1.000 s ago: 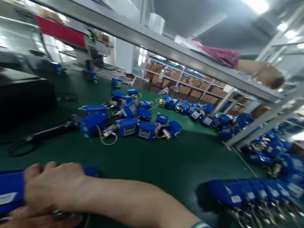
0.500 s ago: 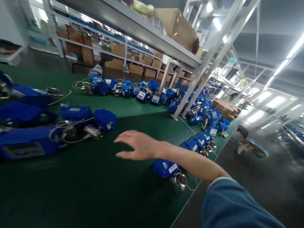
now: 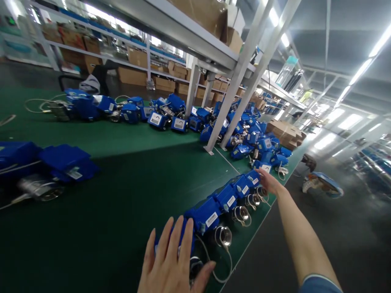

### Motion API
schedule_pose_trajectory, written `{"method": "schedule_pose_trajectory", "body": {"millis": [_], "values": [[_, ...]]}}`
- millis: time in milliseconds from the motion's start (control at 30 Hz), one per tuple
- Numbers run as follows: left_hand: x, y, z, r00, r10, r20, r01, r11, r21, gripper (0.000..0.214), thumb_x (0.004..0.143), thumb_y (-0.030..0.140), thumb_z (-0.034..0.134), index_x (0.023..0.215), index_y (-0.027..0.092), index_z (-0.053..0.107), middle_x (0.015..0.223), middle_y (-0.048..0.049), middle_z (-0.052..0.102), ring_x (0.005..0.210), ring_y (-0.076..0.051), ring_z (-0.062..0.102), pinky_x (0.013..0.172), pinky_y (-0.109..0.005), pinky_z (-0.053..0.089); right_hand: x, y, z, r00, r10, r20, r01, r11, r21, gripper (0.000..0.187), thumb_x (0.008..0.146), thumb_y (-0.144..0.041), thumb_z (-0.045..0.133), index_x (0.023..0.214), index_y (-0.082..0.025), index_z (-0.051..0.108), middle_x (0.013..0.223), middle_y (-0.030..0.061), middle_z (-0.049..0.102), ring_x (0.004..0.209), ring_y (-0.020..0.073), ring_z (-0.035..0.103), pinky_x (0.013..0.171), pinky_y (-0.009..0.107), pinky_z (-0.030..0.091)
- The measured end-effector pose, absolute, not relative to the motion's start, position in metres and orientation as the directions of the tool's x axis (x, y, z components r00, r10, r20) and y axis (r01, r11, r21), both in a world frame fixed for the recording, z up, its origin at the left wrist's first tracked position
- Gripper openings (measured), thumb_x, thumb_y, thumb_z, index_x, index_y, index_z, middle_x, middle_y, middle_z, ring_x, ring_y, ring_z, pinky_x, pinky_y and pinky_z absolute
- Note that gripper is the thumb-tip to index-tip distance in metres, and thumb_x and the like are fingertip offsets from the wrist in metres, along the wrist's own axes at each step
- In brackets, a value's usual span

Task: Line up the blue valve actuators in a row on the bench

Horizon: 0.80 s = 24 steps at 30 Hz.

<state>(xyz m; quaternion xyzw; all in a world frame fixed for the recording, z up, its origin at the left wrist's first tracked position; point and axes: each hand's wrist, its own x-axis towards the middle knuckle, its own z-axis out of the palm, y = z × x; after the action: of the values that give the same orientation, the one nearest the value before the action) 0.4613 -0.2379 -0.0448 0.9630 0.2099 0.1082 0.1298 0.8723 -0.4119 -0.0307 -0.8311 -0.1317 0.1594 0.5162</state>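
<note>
A row of several blue-cased meters [image 3: 227, 198], each with a shiny metal pipe fitting [image 3: 240, 215] and a pale cable, runs along the table's right edge. My left hand [image 3: 174, 260] is open, fingers spread, over the nearest meter [image 3: 188, 240] and hiding much of it. At the row's far end, my right hand [image 3: 269, 182] rests against the last meter [image 3: 253, 178] with its fingers stretched out; part of them is hidden behind the case. White labels face up on the cases in the row.
Two blurred meters [image 3: 65, 162] lie at the left of the green table [image 3: 128, 195]. A line of meters and a dense heap [image 3: 256, 138] sit along the back around white frame posts [image 3: 235, 93]. Flattened cardboard [image 3: 285, 132] lies past the heap. A stool [image 3: 324, 185] stands right.
My right hand has moved from mid-table to the row's far end. My left hand has come into view at the near end. The meters form a longer, tighter row; the view has shifted right.
</note>
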Motion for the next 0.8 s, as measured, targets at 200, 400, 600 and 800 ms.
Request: {"method": "schedule_pose_trajectory", "body": {"millis": [200, 400, 600, 800], "values": [[0.505, -0.227, -0.027, 0.865, 0.454, -0.216, 0.495, -0.843, 0.21, 0.074, 0.085, 0.062, 0.035, 0.144, 0.019, 0.021, 0.136, -0.0204, 0.045, 0.119, -0.038, 0.048, 0.093, -0.062, 0.041, 0.891, -0.411, -0.062, 0.672, 0.696, -0.252, -0.095, -0.257, -0.962, 0.053, 0.083, -0.051, 0.052, 0.133, -0.034, 0.044, 0.138, 0.0023, 0.049, 0.111, 0.0249, 0.059, 0.093, 0.045, 0.048], [0.499, -0.22, -0.029, 0.904, 0.39, -0.177, 0.412, -0.904, 0.116, 0.064, 0.087, 0.05, 0.041, 0.143, 0.022, 0.027, 0.132, -0.0206, 0.048, 0.115, -0.036, 0.052, 0.092, -0.056, 0.044, 0.878, -0.407, -0.057, 0.654, 0.714, -0.25, -0.085, -0.259, -0.962, 0.058, 0.077, -0.043, 0.064, 0.132, -0.037, 0.045, 0.137, -0.0021, 0.05, 0.11, 0.0244, 0.059, 0.092, 0.041, 0.051], [0.462, -0.21, -0.046, 0.897, 0.441, -0.046, 0.443, -0.893, 0.074, 0.061, 0.086, 0.046, 0.044, 0.141, 0.024, 0.031, 0.131, -0.0179, 0.05, 0.112, -0.034, 0.053, 0.09, -0.052, 0.046, 0.841, -0.386, -0.057, 0.685, 0.686, -0.245, -0.083, -0.261, -0.962, 0.056, 0.073, -0.044, 0.068, 0.126, -0.036, 0.052, 0.132, -0.0029, 0.054, 0.108, 0.0238, 0.061, 0.09, 0.039, 0.052], [0.4, -0.189, -0.052, 0.87, 0.481, 0.107, 0.478, -0.877, 0.054, 0.058, 0.086, 0.046, 0.046, 0.138, 0.022, 0.039, 0.128, -0.0132, 0.053, 0.108, -0.031, 0.055, 0.088, -0.048, 0.048, 0.776, -0.353, -0.058, 0.723, 0.639, -0.263, -0.125, -0.253, -0.959, 0.06, 0.068, -0.041, 0.073, 0.125, -0.036, 0.053, 0.126, -0.0018, 0.059, 0.101, 0.0226, 0.064, 0.08, 0.033, 0.056]]}}
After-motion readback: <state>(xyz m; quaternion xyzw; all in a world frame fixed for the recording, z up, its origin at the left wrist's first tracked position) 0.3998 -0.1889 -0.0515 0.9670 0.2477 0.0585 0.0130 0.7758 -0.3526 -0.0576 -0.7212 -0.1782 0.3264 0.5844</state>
